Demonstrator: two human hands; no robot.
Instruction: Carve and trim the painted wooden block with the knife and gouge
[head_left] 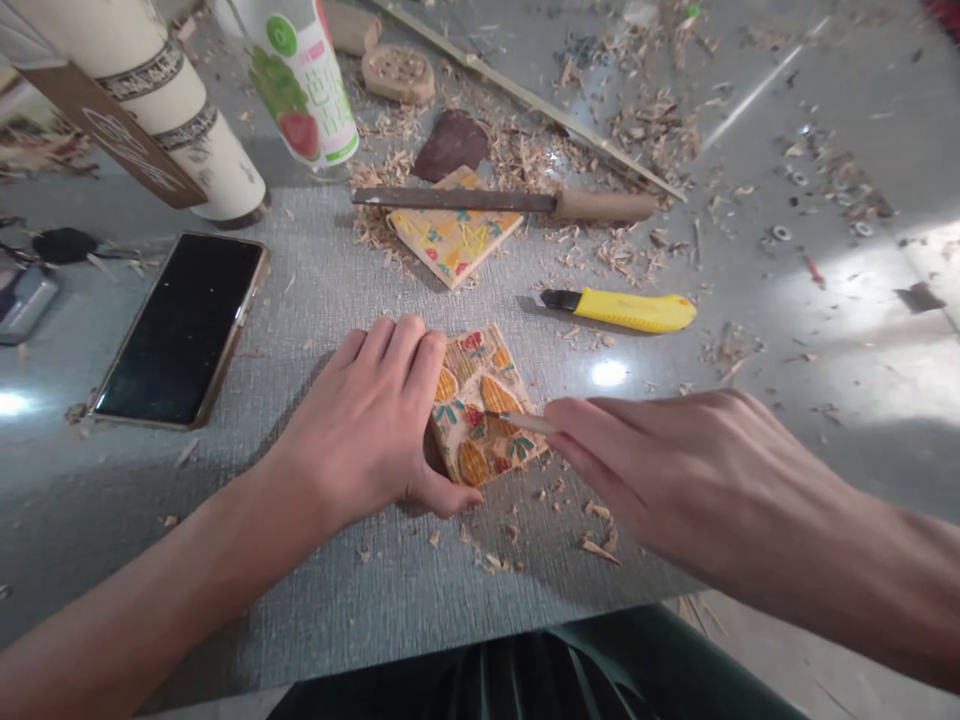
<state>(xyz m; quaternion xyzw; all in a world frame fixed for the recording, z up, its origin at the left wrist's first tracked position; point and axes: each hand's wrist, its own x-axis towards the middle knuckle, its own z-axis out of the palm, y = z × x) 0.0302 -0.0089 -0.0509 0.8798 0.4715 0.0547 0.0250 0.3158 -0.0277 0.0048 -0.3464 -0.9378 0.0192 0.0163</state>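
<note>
A small square wooden tile (474,462) with a carved, painted pattern of orange, red and teal shapes lies on the grey table near its front edge. My left hand (375,410) grips its left side, thumb at the lower edge and fingers at the upper left. My right hand (660,470) is closed around a thin pale-handled tool (525,422), whose dark tip touches the middle of the tile. Most of the tool's handle is hidden in the hand.
Beyond the tile are a yellow cutter (637,310), a wooden-handled file (604,206) across another patterned tile (454,250), and a long thin stick (540,103). A phone (180,330), white cup (307,90) and cream cylinder (210,150) stand or lie left. Shavings are scattered about.
</note>
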